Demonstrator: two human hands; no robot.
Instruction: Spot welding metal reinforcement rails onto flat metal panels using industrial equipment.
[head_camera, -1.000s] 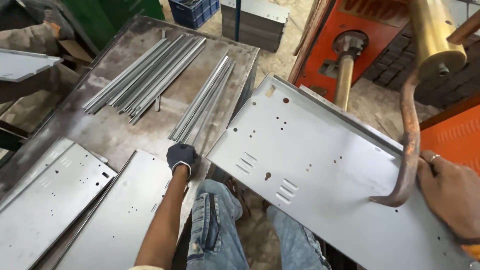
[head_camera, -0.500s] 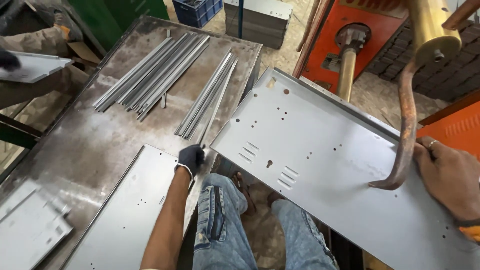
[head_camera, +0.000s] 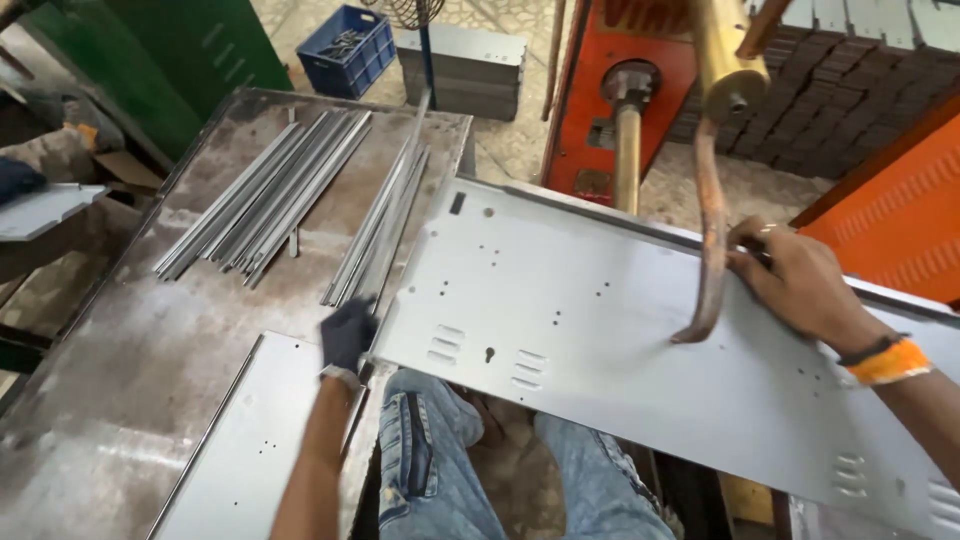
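A large grey sheet-metal panel (head_camera: 600, 330) with punched holes and louvre slots lies across my lap, under the curved copper arm (head_camera: 708, 230) of a spot welder. My left hand (head_camera: 348, 333), in a dark glove, grips the panel's near-left corner at the edge of the steel table (head_camera: 110, 400). My bare right hand (head_camera: 795, 285), with an orange wristband, holds the panel's far edge right beside the copper arm. The arm's tip rests on the panel's surface. My knees in blue jeans (head_camera: 440, 460) show below the panel.
Two bundles of thin metal strips (head_camera: 270, 200) lie on the table. Another flat grey panel (head_camera: 250, 450) lies at the table's near edge. Behind stand an orange welder body (head_camera: 610, 90), a blue crate (head_camera: 345, 50), stacked grey panels (head_camera: 470, 70) and a green cabinet (head_camera: 190, 50).
The panel has slid to the right under the copper arm, and my right hand has moved along its far edge up to the arm. My left hand stays on the corner.
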